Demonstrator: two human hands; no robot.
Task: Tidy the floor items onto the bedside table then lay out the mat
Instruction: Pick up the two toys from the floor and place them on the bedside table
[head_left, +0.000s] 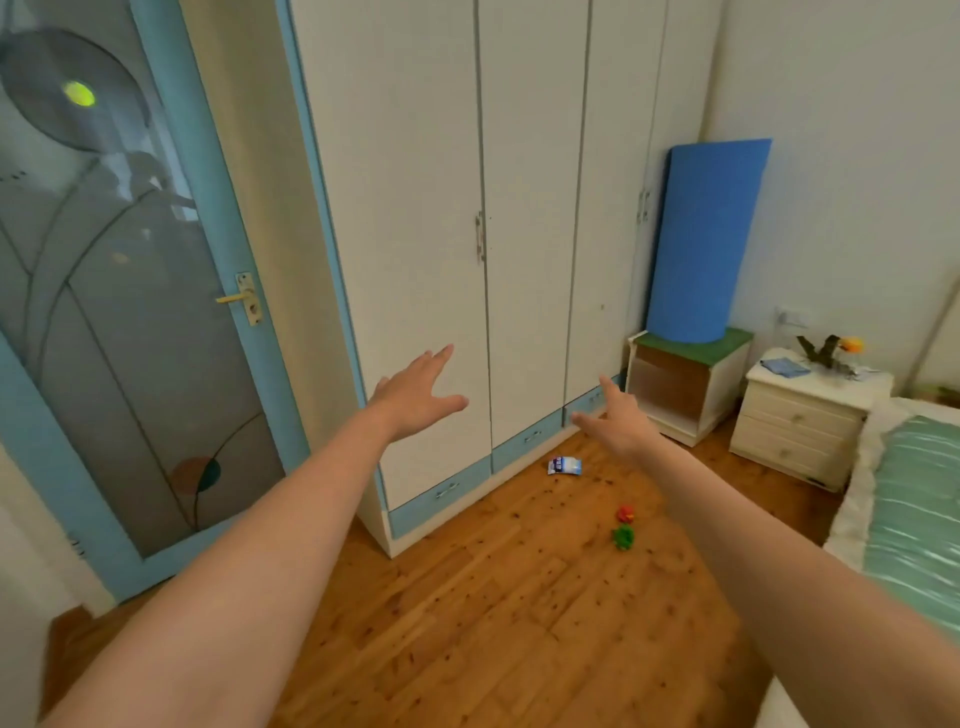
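Both arms stretched forward over the wooden floor (467, 613). My left hand (415, 392) is spread wide, fingers apart, holding nothing. My right hand (618, 421) is also open and empty, though its fingers beyond the first are foreshortened and hard to separate.

On the floor, well apart from my hands: a small white-and-blue packet (564, 465) near the wardrobe (530, 208), its print too blurred to read; a red toy (626, 513) and a green toy (623, 537) just beside each other, shapes unclear.

Rolled blue mat (709, 239) stands upright on a green-topped cabinet (691, 384). Bedside table (802, 415) stands beside the bed (914, 509), which is cut off at the frame edge; items on its top are blurred.
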